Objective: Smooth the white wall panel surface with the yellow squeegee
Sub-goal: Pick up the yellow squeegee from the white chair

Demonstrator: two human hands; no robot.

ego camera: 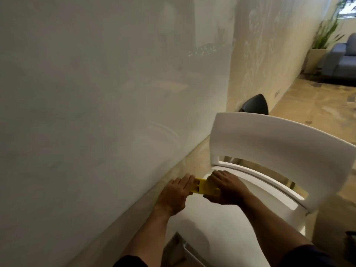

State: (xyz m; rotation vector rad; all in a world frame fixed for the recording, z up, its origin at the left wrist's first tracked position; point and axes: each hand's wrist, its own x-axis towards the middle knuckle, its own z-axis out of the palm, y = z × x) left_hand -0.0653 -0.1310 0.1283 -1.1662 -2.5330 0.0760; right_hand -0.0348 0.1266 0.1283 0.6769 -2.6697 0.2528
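Hands cover most of yellow squeegee

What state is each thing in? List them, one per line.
Yellow plastic squeegee: held in both hands, above the chair seat, off the wall.
Left hand: gripping the squeegee's left end.
Right hand: curled over its right end.
White wall panel: upright, untouched.
White plastic chair: upright, beside the wall.

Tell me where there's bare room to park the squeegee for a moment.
The near part of the white chair seat, below the hands, is bare. Up by the backrest it is crowded: left hand and right hand both grip the yellow squeegee there. Floor strip between wall panel and chair is narrow.
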